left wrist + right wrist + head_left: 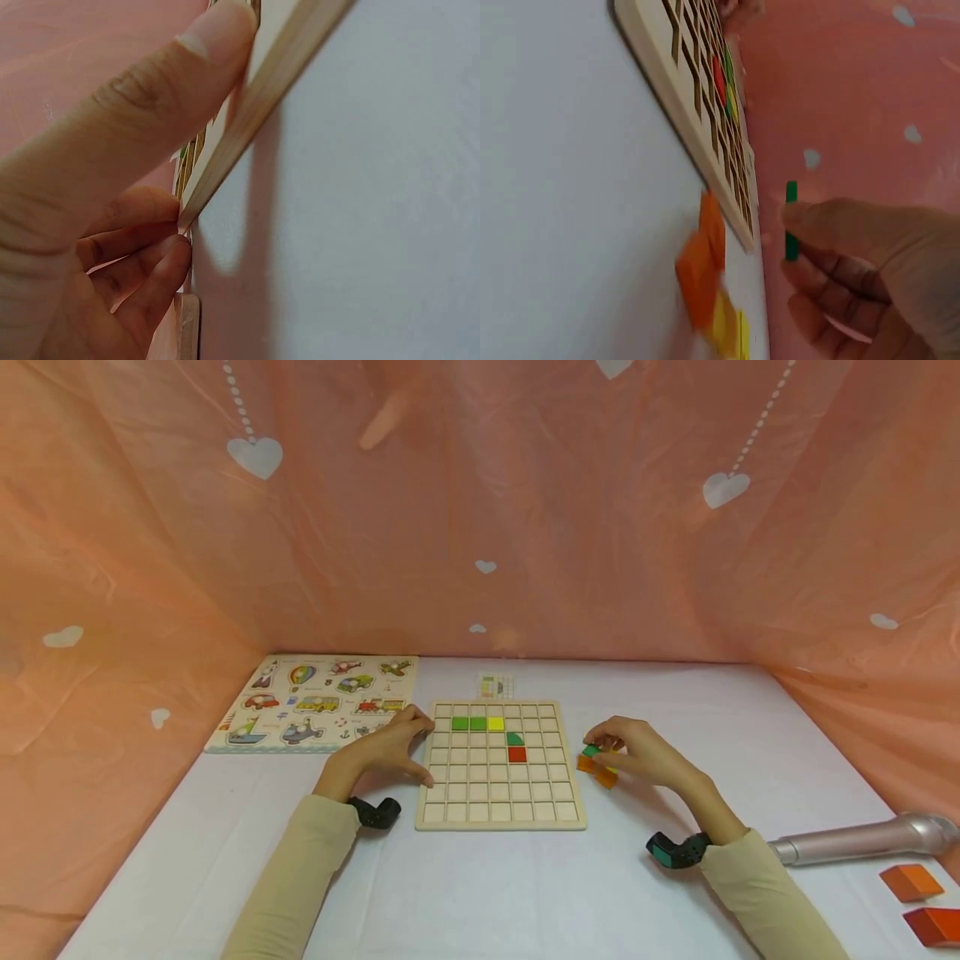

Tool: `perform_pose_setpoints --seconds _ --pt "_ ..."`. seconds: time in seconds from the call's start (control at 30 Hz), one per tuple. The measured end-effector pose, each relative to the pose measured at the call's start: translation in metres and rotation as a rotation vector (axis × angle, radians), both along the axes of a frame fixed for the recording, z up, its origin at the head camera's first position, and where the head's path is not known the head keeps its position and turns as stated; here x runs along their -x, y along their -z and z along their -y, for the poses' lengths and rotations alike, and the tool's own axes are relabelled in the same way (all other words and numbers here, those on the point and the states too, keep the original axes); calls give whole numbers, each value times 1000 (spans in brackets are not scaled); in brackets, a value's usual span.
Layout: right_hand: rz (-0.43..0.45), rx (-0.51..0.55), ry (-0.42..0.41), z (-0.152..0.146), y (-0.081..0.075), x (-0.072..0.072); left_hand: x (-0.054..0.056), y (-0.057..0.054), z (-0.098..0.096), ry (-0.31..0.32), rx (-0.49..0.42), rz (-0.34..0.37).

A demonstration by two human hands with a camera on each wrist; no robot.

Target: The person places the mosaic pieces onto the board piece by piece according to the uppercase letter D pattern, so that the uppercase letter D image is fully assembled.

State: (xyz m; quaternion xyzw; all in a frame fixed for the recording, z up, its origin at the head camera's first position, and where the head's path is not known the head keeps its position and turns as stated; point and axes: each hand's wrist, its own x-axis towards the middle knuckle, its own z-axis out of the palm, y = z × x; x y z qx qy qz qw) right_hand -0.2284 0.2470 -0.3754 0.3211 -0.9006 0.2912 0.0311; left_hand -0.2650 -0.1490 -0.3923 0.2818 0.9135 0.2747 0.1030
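My left hand rests along the left edge of a wooden grid board. Its thumb and fingertips are spread apart, touching that edge. Set into the board's squares are two green tiles, a yellow tile, a green quarter-round tile and a red tile. Right of the board, my right hand pinches a green tile between thumb and fingers; in the right wrist view it appears edge-on. Orange tiles and yellow tiles lie near that hand, partly hidden by it in the head view.
A small pattern card lies behind the board. At the back left is a vehicle peg puzzle, close to my left hand. A silver-pink cylindrical object, an orange block and a red block are at the right.
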Motion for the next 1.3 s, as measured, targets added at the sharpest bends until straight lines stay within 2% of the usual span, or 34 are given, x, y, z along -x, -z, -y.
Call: perform_pose_setpoints --seconds 0.1,0.23,0.4,0.63,0.83,1.07,1.3 --pt "7 24 -88 22 -1 3 0 2 0 7 -4 -3" --pt "25 32 -159 48 2 7 0 3 0 16 -20 -7" --pt "67 31 -205 69 12 12 0 3 -1 18 -23 -13" --pt "97 0 -273 80 24 17 0 2 -1 25 -19 -15" --pt "61 -14 -271 85 24 17 0 1 0 18 -16 -19" --pt "67 9 -264 87 25 16 0 1 1 15 -7 -25" --pt "40 -14 -263 87 27 18 0 2 1 11 -2 -20"
